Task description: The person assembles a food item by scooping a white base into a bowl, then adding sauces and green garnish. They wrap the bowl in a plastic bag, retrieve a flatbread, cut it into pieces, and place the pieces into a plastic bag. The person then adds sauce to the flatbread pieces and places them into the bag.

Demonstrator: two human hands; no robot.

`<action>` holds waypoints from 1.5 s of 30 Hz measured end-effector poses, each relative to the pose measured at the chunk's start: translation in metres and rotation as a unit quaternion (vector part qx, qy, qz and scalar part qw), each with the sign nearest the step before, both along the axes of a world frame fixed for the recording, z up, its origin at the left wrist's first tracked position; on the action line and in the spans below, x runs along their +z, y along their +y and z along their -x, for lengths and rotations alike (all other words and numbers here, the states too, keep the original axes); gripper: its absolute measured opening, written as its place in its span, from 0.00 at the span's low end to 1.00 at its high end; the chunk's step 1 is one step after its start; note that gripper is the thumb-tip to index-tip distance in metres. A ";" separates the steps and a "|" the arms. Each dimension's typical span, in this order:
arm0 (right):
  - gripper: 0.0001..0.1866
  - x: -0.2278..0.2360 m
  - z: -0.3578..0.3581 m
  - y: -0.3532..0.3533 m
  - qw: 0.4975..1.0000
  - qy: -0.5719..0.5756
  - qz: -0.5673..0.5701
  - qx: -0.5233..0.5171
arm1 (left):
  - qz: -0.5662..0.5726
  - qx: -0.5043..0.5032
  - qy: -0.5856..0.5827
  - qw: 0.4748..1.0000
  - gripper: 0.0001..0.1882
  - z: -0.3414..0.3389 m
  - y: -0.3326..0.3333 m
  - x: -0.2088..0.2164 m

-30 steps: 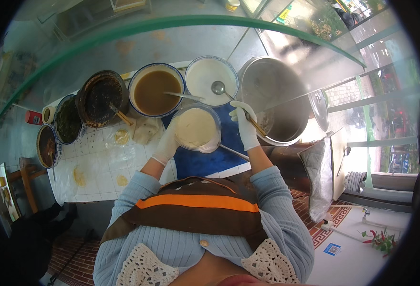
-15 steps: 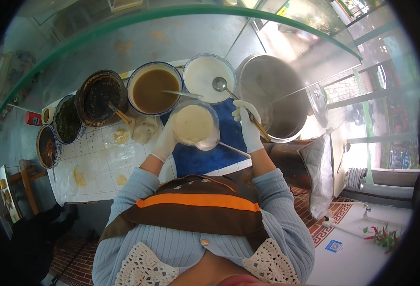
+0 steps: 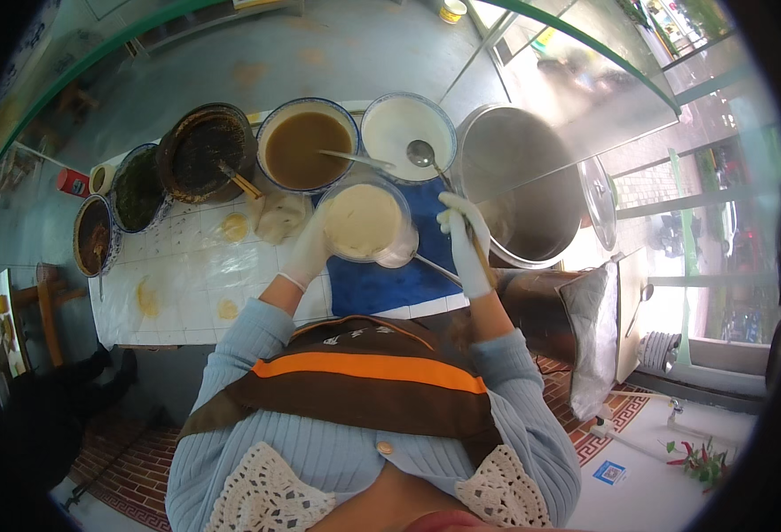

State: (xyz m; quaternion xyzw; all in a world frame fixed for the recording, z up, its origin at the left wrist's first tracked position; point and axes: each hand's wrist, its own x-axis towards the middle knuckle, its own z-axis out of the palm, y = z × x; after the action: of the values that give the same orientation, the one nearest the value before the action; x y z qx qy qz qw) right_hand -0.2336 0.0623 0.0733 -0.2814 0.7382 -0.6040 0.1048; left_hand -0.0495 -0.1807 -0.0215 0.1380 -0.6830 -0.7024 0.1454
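Observation:
My gloved left hand (image 3: 309, 246) grips the side of a clear plastic bowl (image 3: 411, 222), which holds smooth cream-coloured food (image 3: 362, 218). Closed around a long handle, my gloved right hand (image 3: 468, 248) holds a metal ladle (image 3: 420, 153). The ladle's cup is over the near right part of a white basin (image 3: 453, 124) with a blue-patterned rim; whether it touches what is inside I cannot tell. A shallow metal scoop (image 3: 397, 254) lies on a blue cloth (image 3: 372, 291), partly covered by the bowl.
Left of the white basin stand a basin of brown liquid (image 3: 309, 152) with a spoon, a dark pot (image 3: 206, 155), and bowls of greens (image 3: 139, 188) and sauce (image 3: 95, 235). A large steel pot (image 3: 545, 260) stands at right. A glass screen (image 3: 585, 62) rises beyond.
The view has shifted, so the basins appear slightly farther right. Within the white basin's outline, the ladle's cup sits slightly nearer me. Both hands keep their holds.

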 end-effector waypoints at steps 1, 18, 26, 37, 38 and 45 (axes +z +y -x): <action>0.15 -0.015 0.012 -0.010 0.998 -0.053 0.011 -0.028 | -0.030 0.009 0.000 1.000 0.28 -0.006 -0.001 0.000; 0.12 -0.088 0.018 -0.155 0.883 -0.422 0.203 0.015 | -0.210 0.171 -0.075 0.960 0.30 -0.172 -0.017 0.024; 0.15 -0.042 0.009 -0.238 0.942 -0.323 -0.016 0.093 | -0.411 0.187 0.024 0.892 0.37 -0.187 -0.016 0.027; 0.18 -0.008 0.035 -0.192 0.961 -0.231 -0.103 0.110 | -0.276 0.185 -0.014 0.943 0.32 -0.171 -0.022 0.034; 0.18 -0.011 0.035 -0.193 0.968 -0.209 -0.093 0.107 | -0.228 0.174 -0.008 0.958 0.31 -0.171 -0.023 0.035; 0.14 -0.056 0.021 -0.193 0.963 -0.238 0.039 0.120 | -0.265 0.194 -0.014 0.945 0.26 -0.160 -0.035 0.014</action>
State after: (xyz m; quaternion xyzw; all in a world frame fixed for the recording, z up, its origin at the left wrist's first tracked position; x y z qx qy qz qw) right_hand -0.2541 -0.1310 0.0169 -0.2201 0.6288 -0.6649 0.3378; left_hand 0.1109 -0.2153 -0.0070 0.3109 -0.4346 -0.8141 0.2275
